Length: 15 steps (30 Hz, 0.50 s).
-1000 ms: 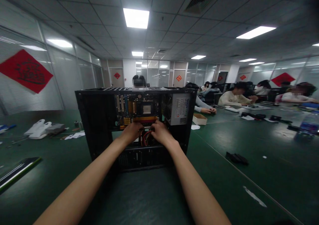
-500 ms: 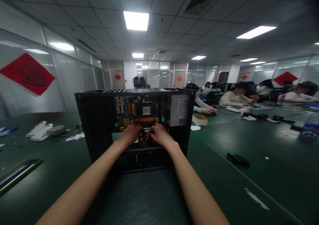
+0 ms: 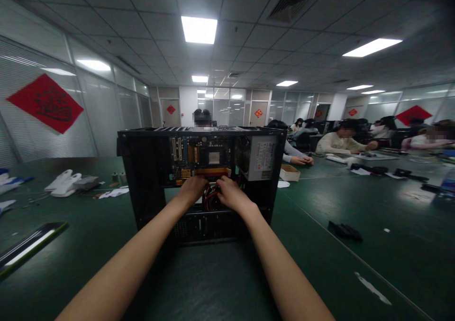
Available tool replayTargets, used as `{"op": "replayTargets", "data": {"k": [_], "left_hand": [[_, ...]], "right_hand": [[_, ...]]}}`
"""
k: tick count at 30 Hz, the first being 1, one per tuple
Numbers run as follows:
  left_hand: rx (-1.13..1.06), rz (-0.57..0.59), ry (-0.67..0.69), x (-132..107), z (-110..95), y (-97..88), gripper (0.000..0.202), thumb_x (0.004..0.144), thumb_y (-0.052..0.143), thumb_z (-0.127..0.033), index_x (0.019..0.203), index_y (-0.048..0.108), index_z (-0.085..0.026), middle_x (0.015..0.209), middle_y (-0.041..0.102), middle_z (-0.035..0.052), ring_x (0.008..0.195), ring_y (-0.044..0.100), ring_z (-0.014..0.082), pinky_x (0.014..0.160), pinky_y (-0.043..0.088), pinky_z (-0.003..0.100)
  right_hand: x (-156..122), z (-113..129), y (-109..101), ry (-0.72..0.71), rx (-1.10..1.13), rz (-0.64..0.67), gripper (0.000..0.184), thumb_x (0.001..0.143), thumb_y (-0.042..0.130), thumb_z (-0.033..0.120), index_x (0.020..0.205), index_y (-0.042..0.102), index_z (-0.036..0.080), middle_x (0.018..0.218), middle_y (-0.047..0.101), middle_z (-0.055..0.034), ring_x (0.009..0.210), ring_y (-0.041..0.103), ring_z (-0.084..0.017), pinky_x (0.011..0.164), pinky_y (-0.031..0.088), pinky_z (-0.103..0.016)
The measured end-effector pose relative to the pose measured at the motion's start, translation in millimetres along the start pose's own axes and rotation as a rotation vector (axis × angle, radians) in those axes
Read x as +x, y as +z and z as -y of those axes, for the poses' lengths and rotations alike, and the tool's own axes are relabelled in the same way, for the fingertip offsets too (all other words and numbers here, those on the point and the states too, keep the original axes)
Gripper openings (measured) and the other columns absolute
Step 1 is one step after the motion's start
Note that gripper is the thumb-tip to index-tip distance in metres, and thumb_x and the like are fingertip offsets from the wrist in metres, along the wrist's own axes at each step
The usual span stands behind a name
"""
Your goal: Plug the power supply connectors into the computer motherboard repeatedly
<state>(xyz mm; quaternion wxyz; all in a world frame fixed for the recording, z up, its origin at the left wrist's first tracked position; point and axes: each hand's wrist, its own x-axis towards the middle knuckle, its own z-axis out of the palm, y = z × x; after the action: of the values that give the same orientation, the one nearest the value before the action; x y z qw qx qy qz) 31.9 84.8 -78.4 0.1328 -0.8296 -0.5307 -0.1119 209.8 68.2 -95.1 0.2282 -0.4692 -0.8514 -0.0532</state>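
Note:
An open black computer case point(image 3: 142, 178) stands upright on the green table point(image 3: 320, 273) in front of me. Inside it I see the motherboard point(image 3: 199, 157) and a grey power supply point(image 3: 261, 157) at the upper right. Both my arms reach into the case. My left hand point(image 3: 192, 188) and my right hand point(image 3: 230, 193) sit close together just under the motherboard's lower edge, fingers curled inward beside red cables point(image 3: 210, 197). What the fingertips hold is hidden.
A flat panel point(image 3: 28, 247) lies at the left edge. White bags and small parts point(image 3: 66, 183) sit at the back left. A black item point(image 3: 344, 231) lies to the right, a small box point(image 3: 289, 172) behind the case. Several people sit at tables on the far right.
The view has shifted slightly, so the case sits a little further right in frame. Both hands stay at the same spot inside the case.

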Motion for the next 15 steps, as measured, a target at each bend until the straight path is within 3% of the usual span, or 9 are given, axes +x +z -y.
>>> {"op": "replayTargets", "data": {"k": [7, 15], "left_hand": [[-0.019, -0.004, 0.003, 0.5, 1.5, 0.5, 0.027, 0.093, 0.05, -0.023, 0.103, 0.075, -0.022, 0.105, 0.072, 0.0126, 0.096, 0.069, 0.0262, 0.079, 0.053, 0.033], [-0.025, -0.02, -0.01, -1.7, 1.4, 1.1, 0.025, 0.093, 0.05, -0.024, 0.103, 0.073, -0.02, 0.104, 0.072, 0.0131, 0.095, 0.069, 0.0275, 0.078, 0.053, 0.035]], "right_hand": [[19.8, -7.1, -1.3, -0.201, -0.167, 0.062, 0.022, 0.091, 0.043, 0.007, 0.104, 0.058, 0.015, 0.114, 0.055, -0.0109, 0.098, 0.061, -0.02, 0.081, 0.047, -0.028], [24.3, -7.7, 0.9, -0.093, -0.257, 0.087, 0.026, 0.091, 0.041, 0.005, 0.111, 0.055, 0.012, 0.116, 0.058, -0.0147, 0.101, 0.063, -0.023, 0.083, 0.049, -0.031]]}}
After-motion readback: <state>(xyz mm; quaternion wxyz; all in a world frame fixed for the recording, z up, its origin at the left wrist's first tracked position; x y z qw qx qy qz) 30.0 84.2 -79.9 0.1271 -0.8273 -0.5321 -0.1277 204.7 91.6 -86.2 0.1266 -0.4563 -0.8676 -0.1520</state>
